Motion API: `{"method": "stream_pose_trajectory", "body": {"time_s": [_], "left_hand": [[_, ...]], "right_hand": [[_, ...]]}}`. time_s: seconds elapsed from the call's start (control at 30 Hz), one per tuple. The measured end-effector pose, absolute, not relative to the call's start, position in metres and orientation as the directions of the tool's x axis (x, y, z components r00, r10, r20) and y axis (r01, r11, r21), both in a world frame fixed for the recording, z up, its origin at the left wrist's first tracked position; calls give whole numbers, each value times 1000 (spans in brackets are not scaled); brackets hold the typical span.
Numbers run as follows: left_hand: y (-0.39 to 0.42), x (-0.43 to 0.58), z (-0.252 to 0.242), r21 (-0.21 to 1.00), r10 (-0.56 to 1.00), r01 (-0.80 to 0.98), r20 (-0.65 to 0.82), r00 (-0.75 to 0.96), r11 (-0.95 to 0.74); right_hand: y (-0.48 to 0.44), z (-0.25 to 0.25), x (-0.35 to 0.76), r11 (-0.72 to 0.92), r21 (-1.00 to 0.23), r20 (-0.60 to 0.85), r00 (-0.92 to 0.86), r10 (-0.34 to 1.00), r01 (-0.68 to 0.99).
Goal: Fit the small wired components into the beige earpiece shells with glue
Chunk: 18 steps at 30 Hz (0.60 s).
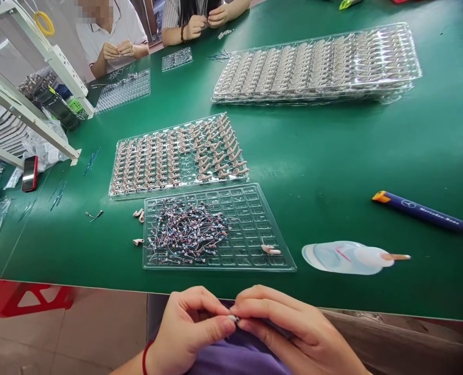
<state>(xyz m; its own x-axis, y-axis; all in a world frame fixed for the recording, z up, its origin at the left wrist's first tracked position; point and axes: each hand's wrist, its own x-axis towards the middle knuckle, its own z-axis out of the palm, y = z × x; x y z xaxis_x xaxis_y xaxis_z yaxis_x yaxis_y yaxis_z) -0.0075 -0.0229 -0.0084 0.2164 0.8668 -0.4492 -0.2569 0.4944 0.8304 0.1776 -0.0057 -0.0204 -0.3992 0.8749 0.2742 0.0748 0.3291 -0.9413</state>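
Green table point(333, 156), plastic trays point(250, 219), bottle point(340, 258), phone point(29, 174)

Bench point(333, 151): smooth, a bit shiny. Near tray point(250, 224) & tray stack point(333, 96): clear plastic, v. glossy. Bottle point(340, 258): see-thru plastic, smooth. Cutter point(418, 209): smooth plastic. Phone point(29, 173): glossy screen. Frame point(65, 73): painted metal, prob. Lap cloth point(239, 359): matt. Held bit point(234, 318): too small to tell mat'l.

Head-worn camera, facing forward and down, near the green table point(333, 146)
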Motion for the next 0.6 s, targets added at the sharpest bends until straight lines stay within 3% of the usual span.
{"method": "stream_pose_trajectory", "body": {"time_s": [0.43,0.53,0.6], "left_hand": [[-25,-5,-8,883,908,-226,-371,197,410],[-24,-9,-8,954,948,-87,-270,170,288],[-21,-15,-8,990,989,135,-59,137,41]], "right_hand": [[-10,-20,172,338,-941,309,-324,894,34],[-19,-33,179,421,-892,374,-255,892,166],[-25,-45,192,487,-790,497,-78,864,372]]}}
